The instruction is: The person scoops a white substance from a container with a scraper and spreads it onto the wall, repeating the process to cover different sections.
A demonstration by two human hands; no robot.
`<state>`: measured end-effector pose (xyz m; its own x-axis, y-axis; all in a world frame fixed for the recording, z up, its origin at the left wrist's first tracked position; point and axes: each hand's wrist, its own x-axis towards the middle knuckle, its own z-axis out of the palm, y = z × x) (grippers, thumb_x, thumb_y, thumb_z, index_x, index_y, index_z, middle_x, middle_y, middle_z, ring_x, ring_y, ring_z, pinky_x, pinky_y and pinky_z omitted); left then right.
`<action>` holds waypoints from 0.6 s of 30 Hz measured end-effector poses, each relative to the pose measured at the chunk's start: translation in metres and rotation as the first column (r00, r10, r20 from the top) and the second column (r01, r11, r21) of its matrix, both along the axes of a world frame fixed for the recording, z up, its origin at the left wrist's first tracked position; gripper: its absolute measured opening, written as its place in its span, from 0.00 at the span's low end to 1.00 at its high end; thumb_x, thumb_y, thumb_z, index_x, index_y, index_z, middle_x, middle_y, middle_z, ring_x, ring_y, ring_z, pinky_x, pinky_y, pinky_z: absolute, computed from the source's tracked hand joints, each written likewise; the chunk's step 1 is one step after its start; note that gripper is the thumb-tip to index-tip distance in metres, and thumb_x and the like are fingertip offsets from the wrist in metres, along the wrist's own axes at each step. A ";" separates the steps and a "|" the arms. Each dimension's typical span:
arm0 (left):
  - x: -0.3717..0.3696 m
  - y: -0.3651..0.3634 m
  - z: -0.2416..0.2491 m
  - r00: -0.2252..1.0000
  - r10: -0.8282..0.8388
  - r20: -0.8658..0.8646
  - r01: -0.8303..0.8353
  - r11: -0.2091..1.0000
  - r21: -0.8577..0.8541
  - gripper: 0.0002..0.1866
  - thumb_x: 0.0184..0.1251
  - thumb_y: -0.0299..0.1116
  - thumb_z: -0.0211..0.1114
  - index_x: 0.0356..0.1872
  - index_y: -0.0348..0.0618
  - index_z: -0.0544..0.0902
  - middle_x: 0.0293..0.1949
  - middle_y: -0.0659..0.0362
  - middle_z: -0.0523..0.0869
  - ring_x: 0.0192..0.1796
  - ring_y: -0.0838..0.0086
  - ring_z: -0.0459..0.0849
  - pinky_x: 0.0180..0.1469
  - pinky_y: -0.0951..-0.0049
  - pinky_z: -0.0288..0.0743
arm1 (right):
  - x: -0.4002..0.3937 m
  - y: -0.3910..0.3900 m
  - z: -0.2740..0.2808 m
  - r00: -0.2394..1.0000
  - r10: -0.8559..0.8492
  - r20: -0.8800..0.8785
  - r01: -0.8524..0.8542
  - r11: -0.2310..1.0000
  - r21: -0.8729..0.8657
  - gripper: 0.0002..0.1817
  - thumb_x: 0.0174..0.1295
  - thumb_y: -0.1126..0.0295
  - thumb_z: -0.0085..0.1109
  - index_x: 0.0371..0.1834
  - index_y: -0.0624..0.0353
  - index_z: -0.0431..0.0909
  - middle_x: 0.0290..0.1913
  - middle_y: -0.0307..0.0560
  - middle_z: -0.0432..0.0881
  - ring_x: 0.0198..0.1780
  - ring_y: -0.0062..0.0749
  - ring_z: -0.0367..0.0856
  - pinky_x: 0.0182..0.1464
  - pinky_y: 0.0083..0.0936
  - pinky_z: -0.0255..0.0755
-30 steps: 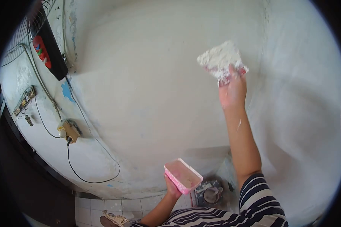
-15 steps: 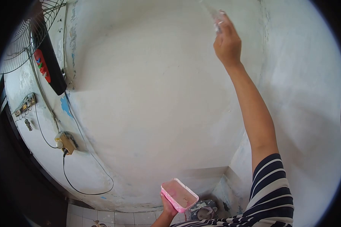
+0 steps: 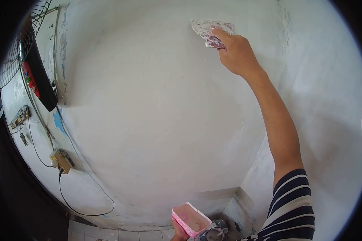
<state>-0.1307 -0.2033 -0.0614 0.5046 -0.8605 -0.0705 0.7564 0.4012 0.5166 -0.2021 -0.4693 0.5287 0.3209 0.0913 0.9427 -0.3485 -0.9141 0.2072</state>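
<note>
Far left: wire fan grille point(image 3: 13, 66), cut off by the frame edge; beside it a black fan column point(image 3: 42, 80) with a red control panel point(image 3: 30, 79). Below these, a hook rack point(image 3: 21, 116) with keys point(image 3: 23, 139) hanging under it, then a yellowish socket box point(image 3: 61, 162) with a black cord point(image 3: 113, 204) looping off to the right. Blue patch point(image 3: 59, 122) of bare paint just above the box.

Bottom centre: left hand point(image 3: 179, 231), closed around the lower left side of a pink tub point(image 3: 184, 225). Tub rises up and right of the grip, tilted, mouth facing the camera; pinkish residue inside. Just right of it, a grey object point(image 3: 215, 233) near the floor, partly hidden.

Upper right of centre: right hand point(image 3: 239, 54), closed firmly on the lower narrow end of a scraper point(image 3: 202, 27). Blade fans out up and left beyond the fingers, its face coated in whitish paste; a finger lies along it. Scraper is in front of the wall point(image 3: 149, 120); contact with it cannot be told. Striped sleeve point(image 3: 295, 201) at far lower right.
</note>
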 end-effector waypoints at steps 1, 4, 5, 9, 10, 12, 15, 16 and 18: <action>-0.005 -0.002 0.004 0.999 0.008 0.031 -0.008 1.000 0.019 0.50 0.70 0.81 0.36 0.78 0.52 0.67 0.70 0.53 0.77 0.71 0.50 0.77 0.72 0.42 0.72 | -0.005 0.004 0.003 1.000 0.000 0.002 0.000 1.000 -0.005 0.26 0.58 0.82 0.54 0.63 0.57 0.78 0.46 0.62 0.89 0.45 0.61 0.87 0.50 0.47 0.82; -0.007 -0.008 -0.006 1.000 0.016 0.021 -0.016 0.999 0.028 0.49 0.70 0.80 0.36 0.77 0.52 0.67 0.70 0.52 0.77 0.70 0.50 0.77 0.72 0.42 0.73 | -0.008 0.007 0.006 0.998 -0.008 -0.057 0.013 0.995 0.098 0.29 0.58 0.83 0.53 0.65 0.53 0.78 0.42 0.63 0.89 0.43 0.61 0.87 0.49 0.48 0.81; -0.007 -0.007 -0.013 1.000 0.015 -0.024 -0.014 1.000 0.017 0.49 0.71 0.80 0.36 0.77 0.52 0.68 0.70 0.51 0.77 0.70 0.50 0.78 0.71 0.42 0.73 | -0.005 -0.006 0.005 0.999 0.025 -0.045 -0.024 1.000 0.015 0.31 0.58 0.83 0.54 0.68 0.53 0.77 0.38 0.62 0.86 0.38 0.56 0.84 0.45 0.45 0.78; -0.010 0.000 -0.006 0.997 -0.032 -0.071 0.032 0.999 0.007 0.49 0.71 0.80 0.37 0.76 0.51 0.69 0.69 0.51 0.78 0.69 0.50 0.78 0.71 0.42 0.73 | -0.014 0.010 0.011 0.994 0.011 -0.113 0.001 0.994 0.105 0.33 0.58 0.83 0.55 0.71 0.54 0.76 0.34 0.62 0.84 0.33 0.52 0.81 0.42 0.44 0.75; -0.011 0.003 -0.003 0.997 -0.048 -0.064 0.046 0.999 -0.027 0.49 0.70 0.81 0.37 0.76 0.51 0.68 0.69 0.52 0.78 0.69 0.50 0.78 0.70 0.41 0.73 | -0.015 0.014 0.012 0.994 0.010 -0.113 0.002 0.995 0.105 0.33 0.58 0.83 0.55 0.71 0.54 0.76 0.34 0.62 0.84 0.33 0.52 0.81 0.42 0.44 0.75; -0.011 0.004 -0.004 0.997 -0.065 -0.047 0.062 0.996 -0.063 0.49 0.69 0.81 0.38 0.76 0.51 0.68 0.69 0.52 0.78 0.69 0.49 0.78 0.70 0.41 0.73 | -0.019 0.021 0.014 0.990 0.013 -0.143 0.019 0.975 0.220 0.32 0.57 0.83 0.55 0.68 0.55 0.77 0.41 0.64 0.86 0.37 0.58 0.83 0.46 0.46 0.78; -0.015 0.010 -0.008 0.997 -0.026 -0.066 0.023 0.999 -0.049 0.50 0.68 0.82 0.39 0.77 0.52 0.68 0.69 0.52 0.78 0.69 0.50 0.78 0.70 0.39 0.73 | -0.010 -0.009 -0.018 0.993 0.086 -0.076 -0.093 0.991 -0.100 0.29 0.56 0.84 0.54 0.65 0.57 0.78 0.51 0.65 0.87 0.44 0.63 0.85 0.53 0.48 0.80; -0.017 0.014 0.002 0.998 -0.023 -0.056 0.020 0.999 -0.042 0.50 0.69 0.81 0.38 0.77 0.52 0.68 0.69 0.52 0.78 0.70 0.50 0.78 0.70 0.40 0.73 | -0.010 -0.007 -0.025 0.993 0.079 -0.082 -0.087 0.991 -0.097 0.29 0.56 0.84 0.54 0.65 0.57 0.78 0.51 0.65 0.87 0.44 0.63 0.85 0.53 0.48 0.80; -0.026 0.018 0.008 0.998 -0.023 -0.053 0.022 0.999 -0.025 0.49 0.70 0.81 0.38 0.77 0.52 0.68 0.69 0.53 0.78 0.70 0.51 0.77 0.70 0.40 0.73 | -0.008 -0.001 -0.042 0.993 0.082 -0.087 -0.078 0.996 0.052 0.27 0.57 0.86 0.50 0.62 0.58 0.79 0.58 0.59 0.86 0.63 0.56 0.82 0.63 0.47 0.77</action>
